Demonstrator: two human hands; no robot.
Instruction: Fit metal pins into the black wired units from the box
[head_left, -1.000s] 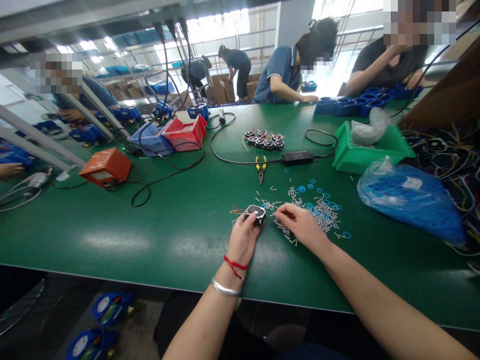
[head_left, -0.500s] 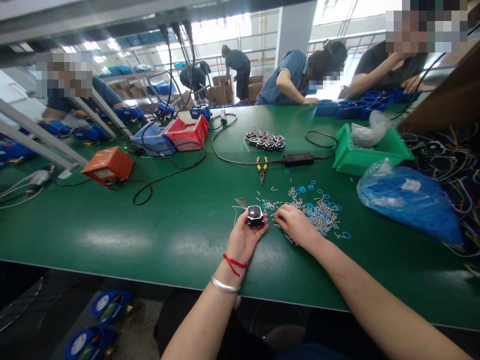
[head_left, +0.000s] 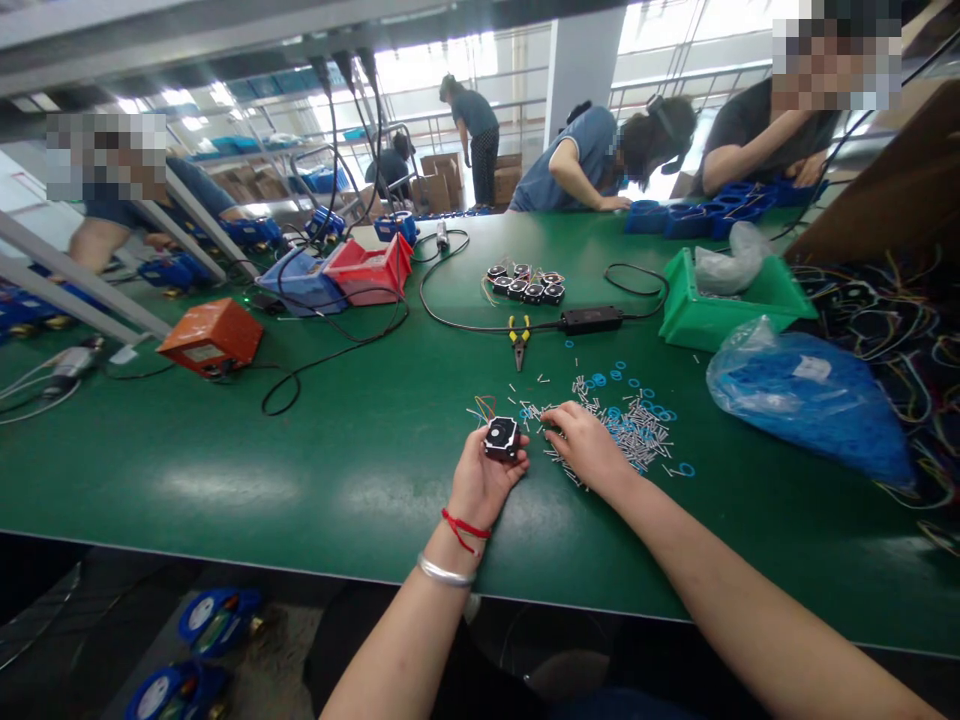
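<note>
My left hand (head_left: 484,480) holds a small black square module (head_left: 501,437) with thin coloured wires (head_left: 480,410) trailing from it, just above the green table (head_left: 300,450). My right hand (head_left: 585,445) rests on the table next to it, fingers pinched together at the edge of a scattered pile of small silver pins (head_left: 626,430) and blue rings (head_left: 600,380). What the fingertips pinch is too small to make out. A red string and a silver bangle circle my left wrist.
Farther back lie yellow-handled pliers (head_left: 517,338), a black power adapter (head_left: 591,320) with cable, several black modules (head_left: 525,283), a green bin (head_left: 720,300), a blue plastic bag (head_left: 802,400), red and blue bins (head_left: 367,268) and an orange box (head_left: 210,338). Other people work along the table's far side.
My left hand has turned the black module so its face points up and lifted it slightly. My right hand has slid a little left within the pins.
</note>
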